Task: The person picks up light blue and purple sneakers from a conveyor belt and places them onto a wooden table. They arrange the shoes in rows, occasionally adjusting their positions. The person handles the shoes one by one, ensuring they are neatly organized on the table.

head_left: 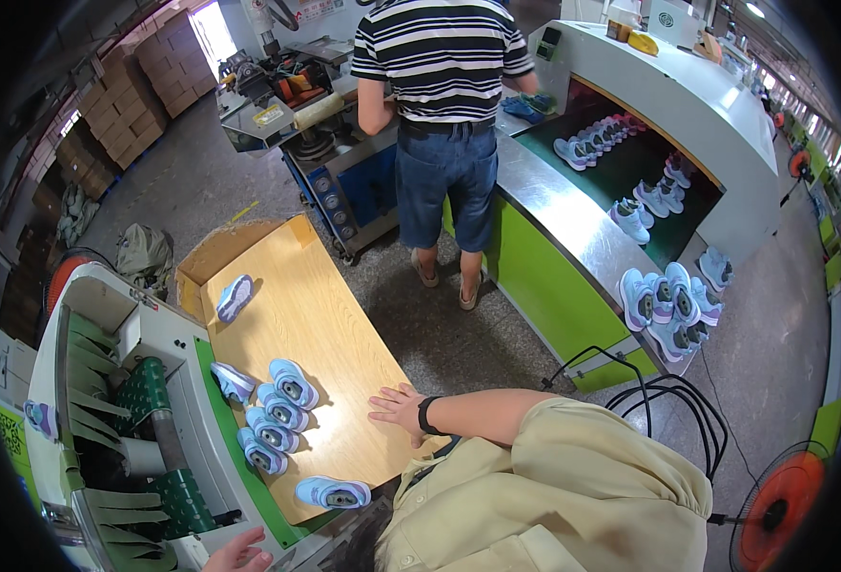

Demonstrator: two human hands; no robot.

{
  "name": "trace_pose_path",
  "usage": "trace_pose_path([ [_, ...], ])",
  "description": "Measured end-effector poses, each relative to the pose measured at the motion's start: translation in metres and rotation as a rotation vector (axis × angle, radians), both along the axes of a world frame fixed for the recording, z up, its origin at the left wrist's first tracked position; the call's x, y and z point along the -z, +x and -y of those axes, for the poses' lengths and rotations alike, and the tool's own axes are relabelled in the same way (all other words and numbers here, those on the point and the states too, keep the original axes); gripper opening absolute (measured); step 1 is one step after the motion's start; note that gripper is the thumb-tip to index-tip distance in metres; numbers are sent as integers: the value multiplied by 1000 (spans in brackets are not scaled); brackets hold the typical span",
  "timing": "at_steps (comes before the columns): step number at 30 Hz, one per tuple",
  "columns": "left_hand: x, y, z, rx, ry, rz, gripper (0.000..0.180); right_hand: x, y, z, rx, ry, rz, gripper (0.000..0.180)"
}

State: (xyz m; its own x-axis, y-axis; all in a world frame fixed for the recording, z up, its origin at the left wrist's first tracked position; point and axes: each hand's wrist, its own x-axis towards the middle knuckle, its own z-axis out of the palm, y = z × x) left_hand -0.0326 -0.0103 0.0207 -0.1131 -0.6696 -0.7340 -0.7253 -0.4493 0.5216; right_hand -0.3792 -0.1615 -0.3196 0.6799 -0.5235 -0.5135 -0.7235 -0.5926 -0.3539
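My right hand point(397, 411), with a black band at the wrist, lies flat with fingers spread on the wood-patterned tabletop point(344, 315). It holds nothing. At the lower edge my left hand point(237, 553) shows only in part; its fingers are apart with nothing visible in them. Several light-blue sneakers point(283, 408) stand in a slanting row left of my right hand. A sneaker point(333, 492) stands apart at the near end, closest to my left hand. One more sneaker point(234, 382) leans at the table's left edge, and another point(235, 298) lies on its side farther back.
A machine with green flaps and rollers point(144, 400) adjoins the table on the left. Ahead, a person in a striped shirt point(444, 62) stands between a workbench machine point(316, 105) and a conveyor point(573, 248) carrying sneakers. Black cables point(673, 391) and an orange fan point(773, 515) are at right.
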Motion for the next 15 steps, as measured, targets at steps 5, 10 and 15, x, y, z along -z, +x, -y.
trace_pose_path([
  [5,-1,-2,-1,-27,10,-12,50,4,0,0,-1,-3,-1,132],
  [10,-1,-1,0,-11,7,-1,50,13,2,1,-1,-12,5,138],
  [15,0,0,-1,-7,-14,-11,50,17,4,2,-1,-15,-3,139],
])
